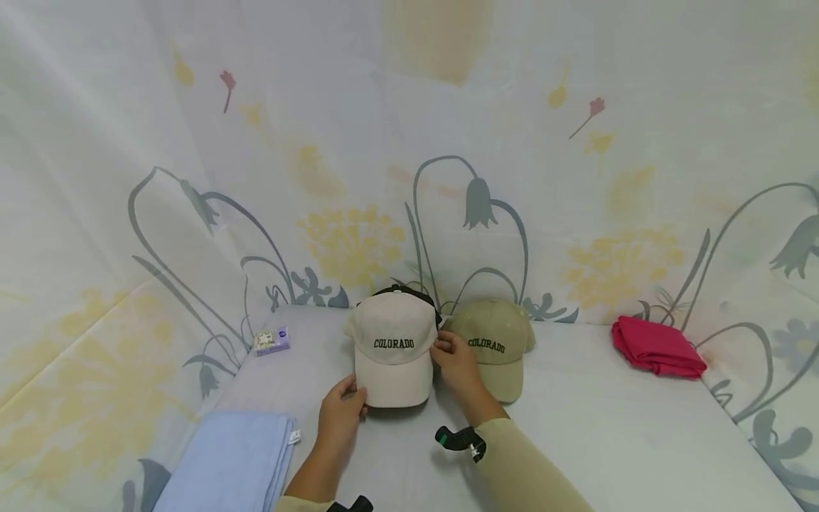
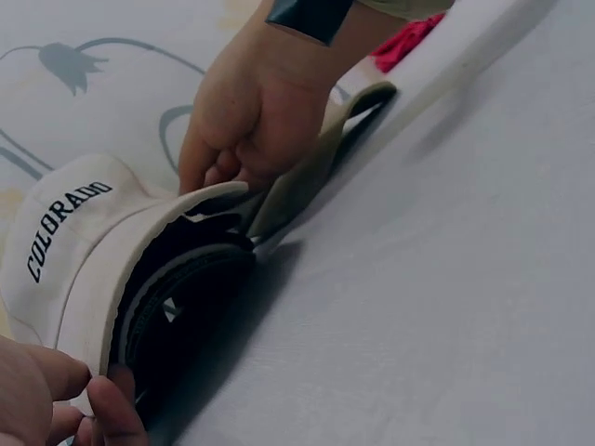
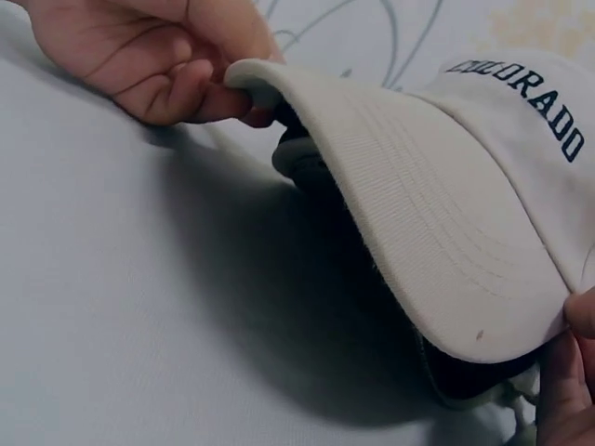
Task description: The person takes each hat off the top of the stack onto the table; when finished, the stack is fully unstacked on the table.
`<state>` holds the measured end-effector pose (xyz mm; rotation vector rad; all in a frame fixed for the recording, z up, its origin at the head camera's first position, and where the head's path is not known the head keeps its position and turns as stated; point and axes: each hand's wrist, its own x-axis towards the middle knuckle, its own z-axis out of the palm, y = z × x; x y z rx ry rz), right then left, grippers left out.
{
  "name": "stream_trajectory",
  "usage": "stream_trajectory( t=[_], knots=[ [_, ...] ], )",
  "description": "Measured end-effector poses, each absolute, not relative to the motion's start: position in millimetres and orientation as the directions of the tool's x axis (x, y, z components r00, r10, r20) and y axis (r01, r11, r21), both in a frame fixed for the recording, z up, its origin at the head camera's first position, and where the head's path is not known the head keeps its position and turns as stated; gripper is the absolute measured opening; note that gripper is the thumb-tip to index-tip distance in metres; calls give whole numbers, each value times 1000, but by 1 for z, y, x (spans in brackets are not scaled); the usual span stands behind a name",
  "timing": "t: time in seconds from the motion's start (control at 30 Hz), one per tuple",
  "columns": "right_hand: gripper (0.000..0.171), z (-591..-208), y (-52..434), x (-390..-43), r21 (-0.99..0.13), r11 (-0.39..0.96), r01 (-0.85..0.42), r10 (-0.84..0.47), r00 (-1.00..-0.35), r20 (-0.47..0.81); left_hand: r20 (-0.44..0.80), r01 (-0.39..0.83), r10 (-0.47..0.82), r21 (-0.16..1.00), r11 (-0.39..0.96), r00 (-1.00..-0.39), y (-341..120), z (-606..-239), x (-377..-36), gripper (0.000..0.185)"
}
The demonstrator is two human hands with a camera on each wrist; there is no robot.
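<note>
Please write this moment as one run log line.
left hand: grips cream cap brim | right hand: grips brim's other side | green cap: beside

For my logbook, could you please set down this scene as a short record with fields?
Setting: grey table against a flowered curtain
Left hand: pinches the brim edge of the cream cap
Right hand: grips the cream cap's other side
Under the cream cap: a dark cap, partly hidden
Beside it: olive cap, also lettered COLORADO
Elsewhere on the table: red cloth, blue towel, small purple packet
</note>
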<state>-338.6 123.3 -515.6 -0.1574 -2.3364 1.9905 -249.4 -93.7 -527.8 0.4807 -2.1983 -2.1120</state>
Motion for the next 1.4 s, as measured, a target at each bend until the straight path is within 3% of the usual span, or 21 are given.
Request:
stream_trajectory(
  t=[0.4, 1.07, 1.4],
  knots=[
    [40, -503, 127, -320, -995, 93, 34, 119, -993, -23, -215, -224, -252, 975, 6, -944, -90, -525, -241, 50],
    [42, -497, 148, -290, -999, -32, -9, 134, -991, 5, -164, -182, -220, 981, 62, -962, -77, -513, -219, 48],
    [44, -487, 165, -273, -1000, -31, 4, 143, -990, -8, -144, -159, -186, 985, 69, -972, -65, -504, -210, 48]
  ],
)
